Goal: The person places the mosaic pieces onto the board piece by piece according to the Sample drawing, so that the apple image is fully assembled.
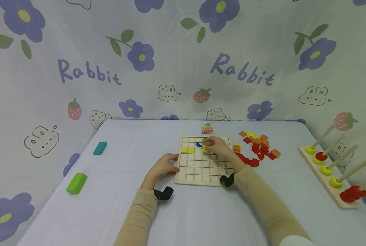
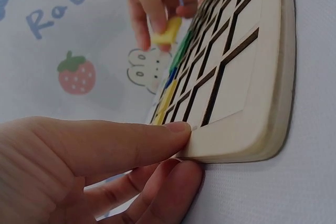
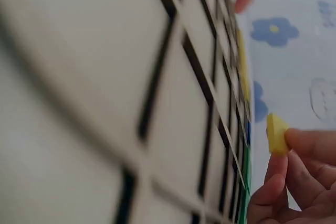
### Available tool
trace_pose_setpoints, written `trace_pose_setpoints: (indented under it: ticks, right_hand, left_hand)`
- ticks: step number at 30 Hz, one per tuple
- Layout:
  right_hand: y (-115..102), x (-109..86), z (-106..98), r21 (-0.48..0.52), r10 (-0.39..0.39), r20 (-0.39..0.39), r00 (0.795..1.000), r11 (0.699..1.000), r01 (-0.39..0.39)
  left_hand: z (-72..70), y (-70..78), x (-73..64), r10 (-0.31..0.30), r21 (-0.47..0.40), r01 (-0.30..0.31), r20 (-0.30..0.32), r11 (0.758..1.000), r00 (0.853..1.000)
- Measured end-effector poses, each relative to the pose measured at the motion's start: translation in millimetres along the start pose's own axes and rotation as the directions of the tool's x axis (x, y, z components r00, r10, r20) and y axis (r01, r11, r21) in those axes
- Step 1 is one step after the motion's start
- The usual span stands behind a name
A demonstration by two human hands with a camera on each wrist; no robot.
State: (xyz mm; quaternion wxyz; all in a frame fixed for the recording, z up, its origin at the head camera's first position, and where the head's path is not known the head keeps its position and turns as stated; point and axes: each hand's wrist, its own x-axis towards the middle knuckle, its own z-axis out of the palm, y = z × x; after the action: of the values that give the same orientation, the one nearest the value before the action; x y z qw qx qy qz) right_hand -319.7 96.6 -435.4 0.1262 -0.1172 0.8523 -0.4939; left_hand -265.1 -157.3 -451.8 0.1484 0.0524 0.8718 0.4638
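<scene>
Nearest, two beige sleeves (image 1: 136, 213) w/ black wrist cams (image 1: 163, 193) lie over the white tablecloth (image 1: 201, 215). L hand (image 1: 162, 166) is clamped on the L edge of the square pale-wood grid board (image 1: 198, 171): thumb on the top rim, fingers against the side/underneath. Lime-green rectangular block (image 1: 76, 183) is well apart, off L; pale wooden peg stand (image 1: 323, 177) w/ red & yellow rings is far off R.

Farther in, R hand (image 1: 218, 147) pinches a small thick yellow pc (image 3: 276, 134) btwn thumb & fingers, over the far half of the board. Key relation: the yellow pc is at the R fingertips, on their board-facing side, w/ a visible gap to the grid, so not touching. R hand is obviously nearer; L is across at the edge. Long axis of the pc: can't tell, too small & part covered.

On the grid, L to R: flat yellow pcs (image 1: 187, 150), dark-blue half-round pc (image 1: 199, 145), green pc (image 1: 205, 139), partly under R hand. Loose red, orange & yellow pcs (image 1: 255, 162) lie just R of the board. Teal block (image 1: 100, 148) far L. Beyond the board, small printed card (image 1: 208, 128), then floral "Rabbit" curtain (image 1: 176, 51).
</scene>
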Motion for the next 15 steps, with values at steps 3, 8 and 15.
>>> trace_pose_setpoints:
  ticks: [3, 8, 15]
  right_hand:
    - [-6, 7.4, 15, -0.111, -0.046, -0.001, 0.999, 0.993, 0.045]
    - [-11, 16.2, 27, -0.218, -0.081, -0.035, 0.996, 0.973, 0.071]
    - [-12, 19.3, 31, -0.339, -0.103, -0.055, 0.993, 0.938, 0.078]
  left_hand:
    - [0.4, 0.6, 0.2, 0.000, 0.000, 0.000, 0.006, 1.000, 1.000]
    - [0.5, 1.0, 0.0, 0.002, 0.010, -0.002, 0.011, 1.000, 1.000]
    - [-0.3, 0.3, -0.7, -0.007, -0.001, 0.007, -0.008, 1.000, 1.000]
